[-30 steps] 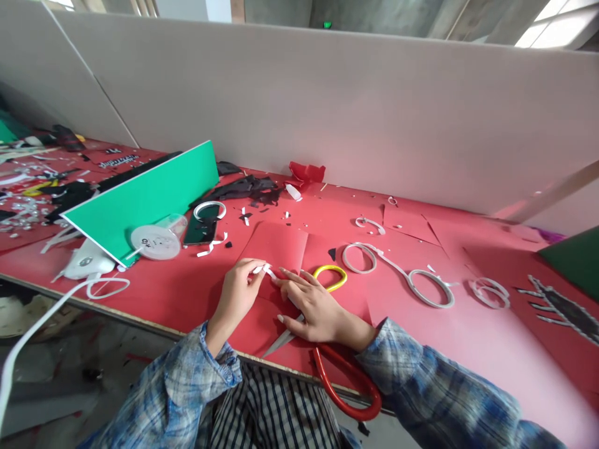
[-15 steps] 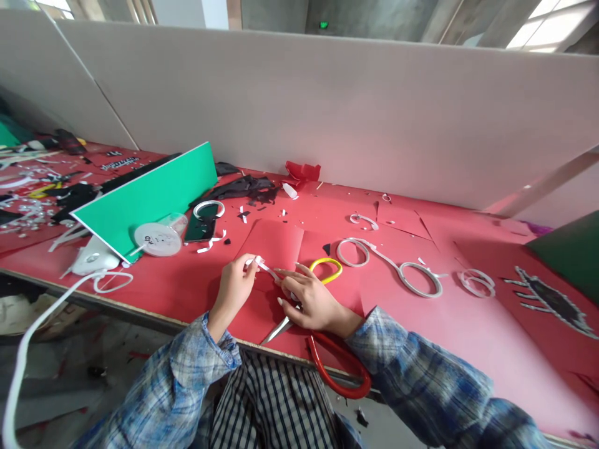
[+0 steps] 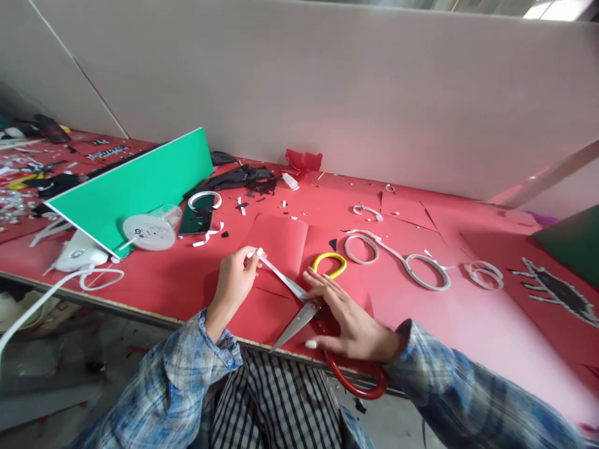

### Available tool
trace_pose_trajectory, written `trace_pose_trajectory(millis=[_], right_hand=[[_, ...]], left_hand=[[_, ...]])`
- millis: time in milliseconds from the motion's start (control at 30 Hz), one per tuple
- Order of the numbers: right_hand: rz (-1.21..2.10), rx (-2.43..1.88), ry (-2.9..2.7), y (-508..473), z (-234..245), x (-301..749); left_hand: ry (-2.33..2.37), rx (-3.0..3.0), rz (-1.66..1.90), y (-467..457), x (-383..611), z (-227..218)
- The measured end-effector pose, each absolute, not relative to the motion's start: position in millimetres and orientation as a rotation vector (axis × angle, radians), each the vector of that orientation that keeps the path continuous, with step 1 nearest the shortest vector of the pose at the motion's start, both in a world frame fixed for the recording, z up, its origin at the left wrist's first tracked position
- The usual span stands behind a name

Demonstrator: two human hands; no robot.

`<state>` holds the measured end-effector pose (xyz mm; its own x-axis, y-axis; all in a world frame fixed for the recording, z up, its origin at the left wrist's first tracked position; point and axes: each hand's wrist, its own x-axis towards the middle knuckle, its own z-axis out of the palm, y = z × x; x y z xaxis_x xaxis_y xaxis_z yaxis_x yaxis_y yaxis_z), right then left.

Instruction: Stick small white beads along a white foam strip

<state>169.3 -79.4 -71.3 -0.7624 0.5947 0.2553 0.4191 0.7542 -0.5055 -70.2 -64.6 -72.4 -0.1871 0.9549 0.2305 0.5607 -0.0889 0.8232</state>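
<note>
Craft workshop, red table (image 3: 185, 284), scraps (image 3: 264, 186), scissors (image 3: 296, 323)

Wht strip (image 3: 277, 272), diag., nr scissors (image 3: 298, 322)

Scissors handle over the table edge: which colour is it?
The handle is red, clearest in the head view.

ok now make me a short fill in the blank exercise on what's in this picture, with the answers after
1. The left hand holds a thin ____ strip.
2. The scissors by the right hand have a big ____ handle loop, the lowest one in the picture.
3. At the left, a white ring lies partly over a dark ____.
4. The long board standing at the left is ____.

Missing words: white; red; phone; green.
</note>
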Motion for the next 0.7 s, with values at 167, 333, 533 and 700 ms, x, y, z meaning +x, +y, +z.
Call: trace_pose_trajectory(millis=[167,333,533,700], right_hand=[[0.546,-0.950,-2.578,-85,-71,170],[0.565,-1.024,-2.562,-85,-74,166],[0.558,-1.019,-2.554,-84,-76,168],[0.589,-1.020,-2.535,-85,-75,168]], left_hand=[[1.741,2.456,1.282,-110,-44,-74],[1.692,2.703,1.302,-150,-23,-75],[1.575,2.791,1.255,-163,-17,-65],[1.623,2.719,1.324,-189,-14,-71]])
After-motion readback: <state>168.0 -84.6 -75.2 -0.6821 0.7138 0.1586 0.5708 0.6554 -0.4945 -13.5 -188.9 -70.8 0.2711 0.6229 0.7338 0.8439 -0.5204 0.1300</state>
